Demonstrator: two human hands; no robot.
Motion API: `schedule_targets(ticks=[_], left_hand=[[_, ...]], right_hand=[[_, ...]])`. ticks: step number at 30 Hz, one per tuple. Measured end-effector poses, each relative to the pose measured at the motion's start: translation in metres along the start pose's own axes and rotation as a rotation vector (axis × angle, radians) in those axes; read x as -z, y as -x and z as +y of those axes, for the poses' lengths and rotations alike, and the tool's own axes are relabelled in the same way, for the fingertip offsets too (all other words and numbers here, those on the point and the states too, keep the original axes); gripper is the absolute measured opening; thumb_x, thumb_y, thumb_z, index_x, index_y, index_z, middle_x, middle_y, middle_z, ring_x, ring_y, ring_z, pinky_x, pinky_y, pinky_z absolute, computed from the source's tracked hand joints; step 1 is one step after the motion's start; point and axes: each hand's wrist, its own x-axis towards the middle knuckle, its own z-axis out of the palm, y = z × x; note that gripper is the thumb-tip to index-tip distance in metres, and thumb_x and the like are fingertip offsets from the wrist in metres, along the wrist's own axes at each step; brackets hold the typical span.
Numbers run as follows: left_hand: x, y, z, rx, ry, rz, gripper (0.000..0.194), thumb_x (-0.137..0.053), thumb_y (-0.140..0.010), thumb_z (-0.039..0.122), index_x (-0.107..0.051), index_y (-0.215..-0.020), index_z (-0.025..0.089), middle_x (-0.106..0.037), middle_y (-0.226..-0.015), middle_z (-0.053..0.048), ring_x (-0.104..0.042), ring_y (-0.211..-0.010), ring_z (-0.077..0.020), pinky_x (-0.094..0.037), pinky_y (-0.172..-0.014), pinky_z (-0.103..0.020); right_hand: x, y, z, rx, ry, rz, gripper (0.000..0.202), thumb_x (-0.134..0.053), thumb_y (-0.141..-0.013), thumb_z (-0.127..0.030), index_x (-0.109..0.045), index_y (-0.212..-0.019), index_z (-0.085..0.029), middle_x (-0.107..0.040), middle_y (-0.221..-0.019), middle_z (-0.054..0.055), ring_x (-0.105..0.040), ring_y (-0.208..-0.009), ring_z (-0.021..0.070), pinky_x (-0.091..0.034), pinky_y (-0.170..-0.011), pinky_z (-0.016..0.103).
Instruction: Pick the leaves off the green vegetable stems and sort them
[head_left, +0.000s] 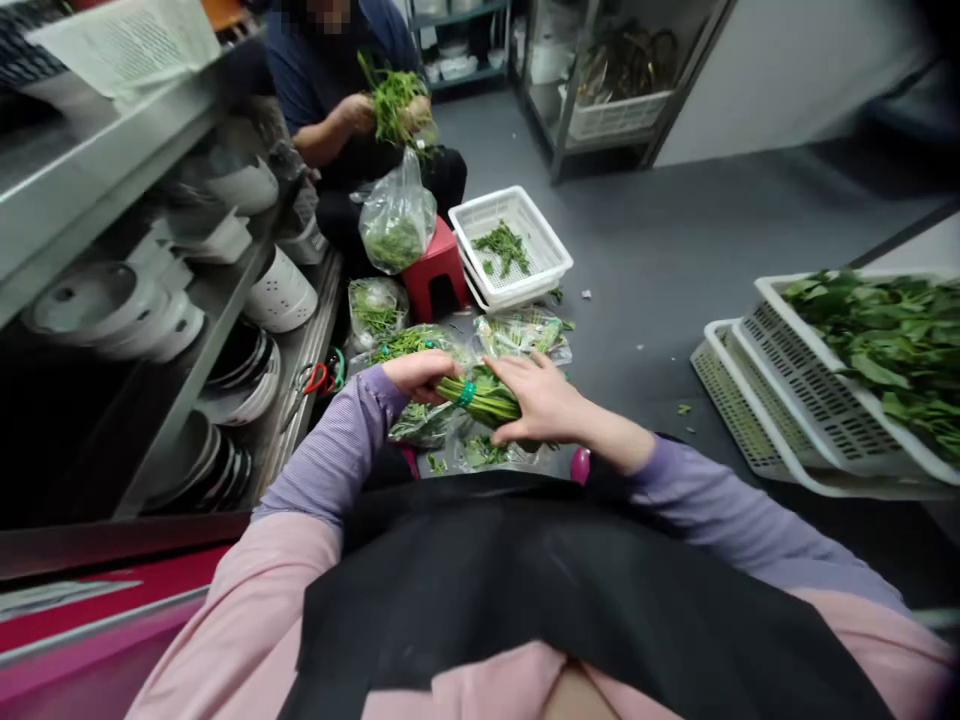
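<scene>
Bunch of greens is prob. being steadied near its green band, held above bagged veg; stems are clamped by L hand, R hand is laid over leaves, its grip can't be told; next, stems prob. need to be kept firm

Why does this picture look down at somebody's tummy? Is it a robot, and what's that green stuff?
No robot here, just a person. The one picture comes from a camera worn on their head, looking forward and down, so you see their black apron. Their left hand grips a bunch of green stems with a green band round it; their right hand rests against the leafy part. Past the hands, clear bags of greens lie on the floor near a white basket. Further off, another person holds more greens.
</scene>
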Motion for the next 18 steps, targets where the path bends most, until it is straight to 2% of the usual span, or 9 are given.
schedule_targets(ticks=[2, 3, 4, 6, 8, 11, 13, 16, 18], left_hand=[[-0.002, 0.01, 0.0, 0.023, 0.059, -0.057, 0.031, -0.06, -0.066, 0.033, -0.048, -0.043, 0.015, -0.033, -0.032, -0.001, -0.023, -0.024, -0.0066, -0.011, -0.028, -0.02], [-0.002, 0.012, -0.001, 0.02, 0.106, -0.094, 0.036, -0.057, -0.068, 0.037, -0.046, -0.042, 0.016, -0.032, -0.032, 0.0, -0.02, -0.024, -0.0061, -0.01, -0.027, -0.02], [-0.001, 0.013, -0.004, 0.001, 0.16, -0.127, 0.038, -0.054, -0.071, 0.042, -0.045, -0.044, 0.016, -0.032, -0.032, 0.0, -0.019, -0.024, -0.0056, -0.01, -0.027, -0.02], [-0.002, 0.014, -0.011, -0.106, 0.276, -0.139, 0.039, -0.051, -0.073, 0.049, -0.05, -0.053, 0.016, -0.037, -0.035, 0.001, -0.02, -0.025, -0.0051, -0.013, -0.027, -0.02], [-0.008, 0.013, -0.02, -0.266, 0.348, -0.067, 0.038, -0.053, -0.073, 0.051, -0.055, -0.067, 0.014, -0.044, -0.041, 0.002, -0.025, -0.027, -0.0048, -0.018, -0.028, -0.019], [-0.03, 0.015, -0.034, -0.485, 0.321, 0.13, 0.031, -0.064, -0.068, 0.042, -0.056, -0.073, 0.012, -0.051, -0.051, 0.002, -0.036, -0.033, -0.0046, -0.029, -0.032, -0.018], [-0.049, 0.018, -0.039, -0.582, 0.267, 0.205, 0.026, -0.067, -0.065, 0.033, -0.056, -0.075, 0.011, -0.053, -0.057, 0.001, -0.041, -0.037, -0.0049, -0.034, -0.036, -0.019], [-0.07, 0.022, -0.042, -0.659, 0.217, 0.199, 0.026, -0.065, -0.067, 0.029, -0.057, -0.084, 0.011, -0.055, -0.067, 0.001, -0.045, -0.042, -0.0047, -0.037, -0.04, -0.019], [-0.078, 0.023, -0.04, -0.692, 0.198, 0.181, 0.028, -0.065, -0.067, 0.028, -0.056, -0.088, 0.011, -0.055, -0.072, 0.0, -0.046, -0.046, -0.0047, -0.036, -0.042, -0.018]], right_hand=[[-0.009, -0.014, -0.006, -0.085, -0.206, -0.157, 0.066, -0.072, -0.055, -0.049, -0.058, -0.11, -0.016, -0.064, -0.099, 0.01, -0.057, -0.092, 0.027, -0.042, -0.084, 0.041], [-0.015, -0.017, -0.007, -0.132, -0.343, -0.218, 0.054, -0.071, -0.057, -0.046, -0.061, -0.1, -0.016, -0.065, -0.088, 0.007, -0.059, -0.081, 0.0227, -0.044, -0.077, 0.037], [-0.022, -0.018, -0.008, -0.176, -0.502, -0.251, 0.045, -0.069, -0.059, -0.044, -0.062, -0.093, -0.015, -0.065, -0.081, 0.005, -0.058, -0.074, 0.0195, -0.045, -0.073, 0.034], [-0.038, -0.012, -0.012, -0.254, -0.855, -0.211, 0.04, -0.067, -0.06, -0.042, -0.06, -0.087, -0.013, -0.063, -0.077, 0.004, -0.058, -0.069, 0.0169, -0.046, -0.069, 0.031], [-0.052, 0.001, -0.017, -0.317, -1.176, -0.125, 0.041, -0.065, -0.059, -0.042, -0.058, -0.087, -0.013, -0.064, -0.078, 0.005, -0.058, -0.069, 0.0174, -0.046, -0.069, 0.031], [-0.065, 0.022, -0.024, -0.382, -1.462, -0.081, 0.035, -0.058, -0.061, -0.042, -0.055, -0.082, -0.015, -0.063, -0.075, 0.006, -0.059, -0.069, 0.0185, -0.047, -0.07, 0.035], [-0.07, 0.029, -0.025, -0.328, -1.58, -0.09, 0.031, -0.054, -0.061, -0.043, -0.052, -0.075, -0.016, -0.06, -0.069, 0.005, -0.057, -0.066, 0.0179, -0.048, -0.071, 0.036], [-0.072, 0.032, -0.028, -0.12, -1.7, -0.06, 0.028, -0.049, -0.062, -0.045, -0.043, -0.067, -0.019, -0.052, -0.06, 0.001, -0.053, -0.061, 0.0154, -0.048, -0.07, 0.035], [-0.072, 0.033, -0.032, -0.018, -1.691, -0.011, 0.029, -0.043, -0.064, -0.049, -0.036, -0.065, -0.021, -0.047, -0.058, -0.001, -0.051, -0.062, 0.0147, -0.048, -0.069, 0.035]])
